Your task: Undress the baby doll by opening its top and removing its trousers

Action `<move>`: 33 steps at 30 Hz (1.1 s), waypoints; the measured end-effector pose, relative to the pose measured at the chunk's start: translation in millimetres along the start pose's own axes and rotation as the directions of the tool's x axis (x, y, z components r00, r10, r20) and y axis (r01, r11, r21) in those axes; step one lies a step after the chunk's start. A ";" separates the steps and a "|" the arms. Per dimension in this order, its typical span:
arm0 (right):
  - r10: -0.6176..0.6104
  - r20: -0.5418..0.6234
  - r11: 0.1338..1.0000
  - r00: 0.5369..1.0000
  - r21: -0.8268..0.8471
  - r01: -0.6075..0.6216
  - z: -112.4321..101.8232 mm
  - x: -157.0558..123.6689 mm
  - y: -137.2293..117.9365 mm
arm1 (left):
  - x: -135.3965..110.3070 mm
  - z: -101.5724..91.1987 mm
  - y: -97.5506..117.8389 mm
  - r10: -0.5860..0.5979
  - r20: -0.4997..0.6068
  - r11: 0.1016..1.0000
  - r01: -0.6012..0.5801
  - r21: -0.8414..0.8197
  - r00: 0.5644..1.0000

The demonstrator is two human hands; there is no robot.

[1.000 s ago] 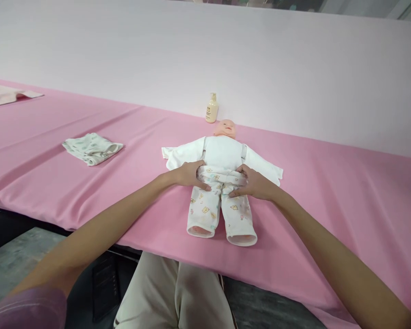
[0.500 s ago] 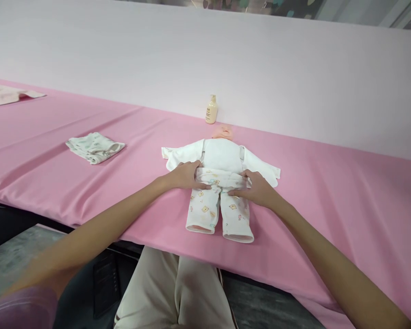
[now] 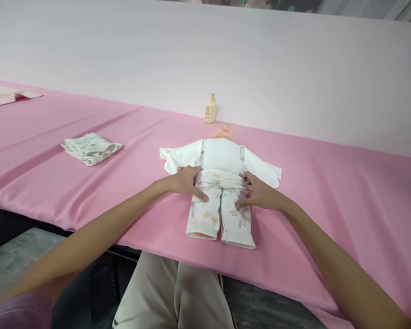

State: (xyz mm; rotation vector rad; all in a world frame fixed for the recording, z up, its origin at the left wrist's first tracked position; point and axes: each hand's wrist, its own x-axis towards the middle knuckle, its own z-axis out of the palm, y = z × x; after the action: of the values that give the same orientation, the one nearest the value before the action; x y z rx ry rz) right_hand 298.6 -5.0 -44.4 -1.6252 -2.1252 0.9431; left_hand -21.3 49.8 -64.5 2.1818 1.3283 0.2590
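Note:
A baby doll lies on its back, its head toward the wall, on a pink-covered table. A white top is spread out under its arms and over its chest, sleeves stretched to both sides. White printed baby pants cover its legs, with a folded band of the same print at the waist. My left hand rests at the left side of the waist, thumb spread onto the pant leg. On the opposite side, my right hand touches the waist, its thumb on the other leg. Both hands have fingers apart.
A cream pump bottle stands by the wall behind the doll's head. Left of the doll lies a folded white-and-green cloth. A pale pink cloth is at the far left. The table's front edge runs just above my lap.
Both thumbs have moved down from the waist onto the pant legs, opening away from the fingers. The pant hems sit slightly nearer to me.

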 end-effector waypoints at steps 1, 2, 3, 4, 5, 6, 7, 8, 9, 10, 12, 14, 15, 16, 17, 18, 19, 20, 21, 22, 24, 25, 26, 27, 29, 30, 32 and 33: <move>0.006 -0.012 1.000 1.000 -0.004 -0.006 1.7 0.9 -2.3 | -0.3 1.1 2.0 -0.001 0.008 1.000 0.001 0.007 1.000; 0.011 -0.022 1.000 1.000 -0.006 -0.011 3.4 1.4 -4.9 | -0.9 2.2 4.1 0.003 0.012 1.000 -0.004 0.016 1.000; 0.015 -0.028 1.000 0.999 -0.006 -0.015 5.0 1.6 -7.7 | -2.0 3.1 6.3 0.016 0.008 1.000 -0.016 0.025 1.000; 0.018 -0.032 1.000 0.999 -0.006 -0.019 6.5 1.2 -10.6 | -3.6 4.0 8.6 0.033 -0.006 0.999 -0.033 0.035 0.999; 0.024 -0.035 1.000 0.999 -0.007 -0.024 8.0 0.1 -13.4 | -5.5 5.0 10.7 0.056 -0.019 0.998 -0.055 0.043 0.998; 0.031 -0.034 0.999 0.999 -0.008 -0.031 9.6 -1.6 -15.8 | -7.8 6.2 12.7 0.081 -0.032 0.996 -0.079 0.050 0.996; 0.038 -0.033 0.999 0.999 -0.009 -0.039 11.2 -3.8 -17.8 | -10.4 7.4 14.3 0.101 -0.043 0.994 -0.099 0.052 0.994; 0.045 -0.034 0.999 0.998 -0.009 -0.046 13.0 -6.6 -19.2 | -13.4 8.7 15.5 0.115 -0.052 0.992 -0.113 0.049 0.992; 0.050 -0.039 0.999 0.998 -0.011 -0.051 14.8 -9.7 -20.1 | -16.6 10.1 16.2 0.123 -0.061 0.992 -0.120 0.044 0.991; 0.051 -0.044 0.999 0.998 -0.012 -0.051 16.6 -13.1 -20.4 | -20.1 11.5 16.6 0.126 -0.067 0.992 -0.124 0.035 0.990; 0.042 -0.053 0.999 0.998 -0.021 -0.044 19.6 -20.0 -19.6 | -27.5 13.7 16.6 0.137 -0.069 0.991 -0.137 0.013 0.988; 0.032 -0.058 0.999 0.998 -0.036 -0.035 21.1 -26.5 -18.1 | -35.4 14.6 16.7 0.160 -0.074 0.987 -0.161 -0.009 0.984; 0.028 -0.055 0.999 0.998 -0.035 -0.030 21.1 -29.3 -17.4 | -39.3 14.5 17.2 0.173 -0.082 0.984 -0.175 -0.020 0.982; 0.025 -0.047 0.999 0.999 -0.027 -0.026 20.7 -31.8 -17.0 | -43.1 14.1 17.9 0.183 -0.091 0.982 -0.186 -0.034 0.979; 0.024 -0.036 1.000 0.999 -0.013 -0.024 20.1 -34.0 -17.0 | -46.7 13.6 19.0 0.188 -0.097 0.980 -0.194 -0.052 0.977; 0.023 -0.024 1.000 0.999 0.002 -0.023 19.4 -35.9 -17.3 | -49.9 13.0 20.2 0.190 -0.096 0.978 -0.197 -0.070 0.977; 0.025 -0.013 1.000 1.000 0.013 -0.024 18.8 -37.5 -18.1 | -52.6 12.5 21.5 0.190 -0.090 0.976 -0.198 -0.088 0.978; 0.030 -0.004 0.999 1.000 0.013 -0.030 18.6 -38.7 -19.4 | -54.9 12.5 22.8 0.192 -0.079 0.975 -0.199 -0.102 0.978; 0.041 -0.002 0.999 0.999 0.003 -0.041 18.7 -39.7 -21.1 | -56.7 12.8 23.8 0.192 -0.067 0.974 -0.198 -0.110 0.979; 0.057 -0.005 0.998 0.998 -0.011 -0.057 19.2 -40.4 -23.4 | -58.0 13.7 24.6 0.190 -0.056 0.974 -0.195 -0.115 0.980; 0.093 -0.007 0.995 0.996 -0.030 -0.093 20.7 -41.3 -29.2 | -59.4 16.4 25.2 0.180 -0.037 0.975 -0.183 -0.124 0.983; 0.104 0.002 0.994 0.995 -0.038 -0.104 21.5 -41.7 -32.6 | -59.7 18.0 25.0 0.169 -0.023 0.977 -0.171 -0.128 0.985; 0.106 0.016 0.993 0.994 -0.050 -0.105 22.2 -42.1 -36.0 | -60.0 19.6 24.5 0.157 -0.008 0.979 -0.157 -0.128 0.988; 0.097 0.032 0.993 0.995 -0.070 -0.094 22.7 -42.5 -39.4 | -60.3 21.1 23.9 0.146 0.003 0.982 -0.145 -0.125 0.989; 0.055 0.052 0.991 0.997 -0.121 -0.049 23.5 -44.2 -45.1 | -61.6 23.6 22.8 0.151 0.008 0.982 -0.149 -0.117 0.988; 0.033 0.054 0.990 0.998 -0.142 -0.025 23.9 -45.5 -47.1 | -62.9 24.6 22.5 0.169 0.002 0.979 -0.167 -0.118 0.986; 0.002 0.049 0.986 0.999 -0.166 0.007 24.8 -49.0 -49.4 | -66.8 26.4 22.8 0.209 -0.019 0.969 -0.210 -0.132 0.978; -0.004 0.041 0.985 0.999 -0.171 0.011 25.4 -51.1 -49.6 | -69.3 27.3 23.4 0.217 -0.030 0.966 -0.219 -0.140 0.976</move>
State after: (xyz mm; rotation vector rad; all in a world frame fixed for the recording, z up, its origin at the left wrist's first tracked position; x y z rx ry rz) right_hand 262.7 -68.0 -23.0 -1.6886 -2.2946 0.8166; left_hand -25.6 -28.1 -65.4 2.2076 1.0415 0.4409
